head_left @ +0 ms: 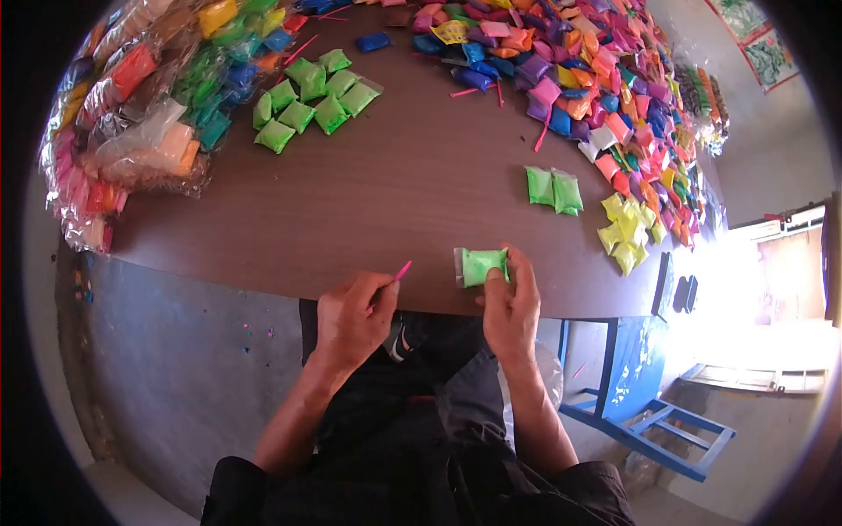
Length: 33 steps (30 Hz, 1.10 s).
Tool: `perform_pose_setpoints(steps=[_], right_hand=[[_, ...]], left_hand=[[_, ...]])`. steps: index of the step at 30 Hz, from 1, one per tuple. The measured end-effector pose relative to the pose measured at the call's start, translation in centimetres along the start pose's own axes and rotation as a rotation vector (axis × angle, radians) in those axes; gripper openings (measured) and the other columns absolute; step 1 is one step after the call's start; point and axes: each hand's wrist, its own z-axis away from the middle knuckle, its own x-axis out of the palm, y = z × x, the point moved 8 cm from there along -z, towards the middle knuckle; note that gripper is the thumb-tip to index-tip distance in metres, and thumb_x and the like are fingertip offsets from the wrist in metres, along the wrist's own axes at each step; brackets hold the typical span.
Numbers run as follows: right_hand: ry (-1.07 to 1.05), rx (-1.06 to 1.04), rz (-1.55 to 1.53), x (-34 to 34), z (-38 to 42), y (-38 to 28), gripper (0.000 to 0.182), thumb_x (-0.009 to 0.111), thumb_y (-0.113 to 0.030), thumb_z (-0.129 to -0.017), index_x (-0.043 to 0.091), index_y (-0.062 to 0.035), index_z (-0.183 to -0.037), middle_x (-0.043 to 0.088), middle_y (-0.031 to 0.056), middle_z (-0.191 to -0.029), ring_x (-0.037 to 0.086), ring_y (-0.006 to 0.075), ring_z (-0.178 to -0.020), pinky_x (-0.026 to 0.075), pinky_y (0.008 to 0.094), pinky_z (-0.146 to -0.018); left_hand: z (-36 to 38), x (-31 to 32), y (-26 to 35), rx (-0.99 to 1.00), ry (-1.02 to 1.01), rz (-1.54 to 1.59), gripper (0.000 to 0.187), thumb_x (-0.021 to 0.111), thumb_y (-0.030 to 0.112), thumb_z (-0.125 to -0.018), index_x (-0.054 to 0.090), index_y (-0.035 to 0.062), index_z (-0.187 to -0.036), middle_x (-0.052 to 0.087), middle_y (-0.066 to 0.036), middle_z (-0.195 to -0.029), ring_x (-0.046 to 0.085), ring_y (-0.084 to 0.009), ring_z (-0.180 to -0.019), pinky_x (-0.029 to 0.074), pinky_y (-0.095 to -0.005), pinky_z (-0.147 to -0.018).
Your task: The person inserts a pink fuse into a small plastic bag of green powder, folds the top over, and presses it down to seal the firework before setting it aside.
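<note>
Near the table's front edge, my left hand (353, 320) is closed around a thin pink stick (403, 270), whose tip pokes out past the fingers. To its right, my right hand (511, 307) pinches a small clear packet of light green material (482, 266) between thumb and fingers. The packet's transparent end points left, towards the stick but apart from it. Beyond my right hand, a few similar green packets (553, 190) lie together. Several more green packets (313, 92) are grouped at the far left of the table.
A large heap of multicoloured packets (605, 96) covers the right and back. Yellow packets (627, 230) sit at its near end. Bulky bags of coloured packets (140, 131) line the left side. A blue packet (374, 41) lies at the back. A blue chair (640, 386) stands right of the table (351, 202).
</note>
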Motion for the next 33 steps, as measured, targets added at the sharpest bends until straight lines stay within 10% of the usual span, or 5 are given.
perform_pose_setpoints(steps=[10, 33], right_hand=[[0.015, 0.054, -0.034, -0.2, -0.3, 2.4, 0.036, 0.075, -0.011, -0.106, 0.068, 0.0058, -0.136, 0.08, 0.0204, -0.114, 0.078, 0.0198, -0.102, 0.062, 0.0343, -0.085], [-0.024, 0.168, -0.207, 0.1, -0.4, 3.5, 0.034, 0.075, -0.005, -0.105, 0.068, 0.0071, -0.137, 0.081, 0.0127, -0.116, 0.073, 0.0124, -0.102, 0.062, 0.0302, -0.084]], left_hand=[[-0.7, 7.9, 5.1, 0.155, -0.089, 0.004, 0.011, 0.081, 0.008, -0.098, 0.071, 0.006, -0.093, 0.072, -0.016, -0.081, 0.073, -0.0386, -0.07, 0.054, -0.0453, -0.057], [-2.9, 8.1, 5.5, 0.139, -0.129, -0.057, 0.01, 0.077, 0.01, -0.099, 0.07, 0.0077, -0.093, 0.072, -0.016, -0.079, 0.073, -0.042, -0.073, 0.054, -0.05, -0.06]])
